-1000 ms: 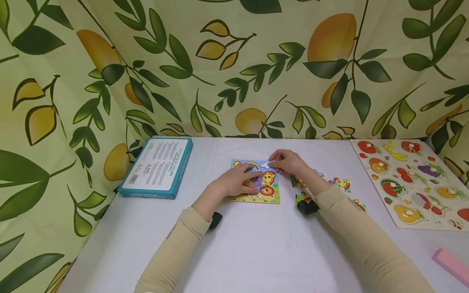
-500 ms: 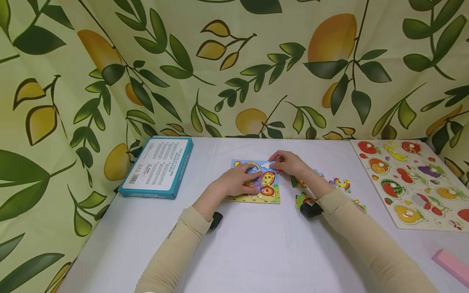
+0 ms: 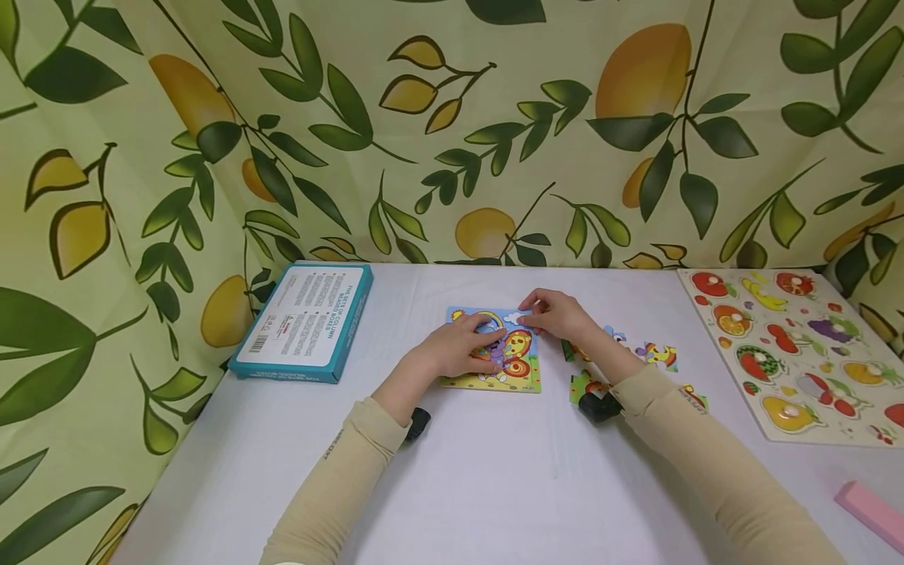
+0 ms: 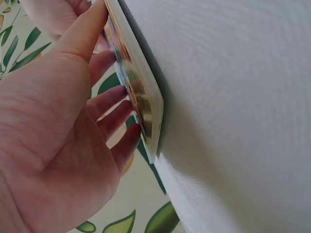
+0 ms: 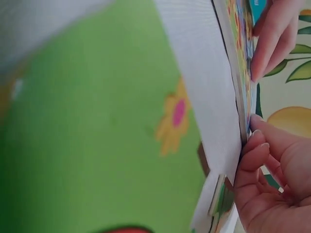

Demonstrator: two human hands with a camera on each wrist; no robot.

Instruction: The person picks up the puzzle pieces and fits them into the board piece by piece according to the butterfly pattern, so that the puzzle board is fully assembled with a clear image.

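A small butterfly jigsaw puzzle (image 3: 519,349) lies flat on the white cloth. My left hand (image 3: 455,349) rests over its left part, fingers spread and fairly straight; in the left wrist view the fingertips touch the face of the puzzle board (image 4: 141,92). At the upper right corner, by a white cloud, my right hand (image 3: 558,315) pinches with thumb and curled forefinger. The right wrist view shows the thumb of the right hand (image 5: 277,179) at the board's corner; whether it grips one piece or the board's edge I cannot tell.
Several loose puzzle pieces (image 3: 660,355) lie right of the puzzle, some under the right forearm. A teal-edged box (image 3: 300,322) lies at the left. On the right are a fruit peg board (image 3: 763,326) and a pink block (image 3: 872,510). A leaf-patterned curtain (image 3: 424,173) stands behind.
Both hands stay at the same spots on the puzzle. The right wrist has shifted very slightly; otherwise only a small movement of the head view shows.
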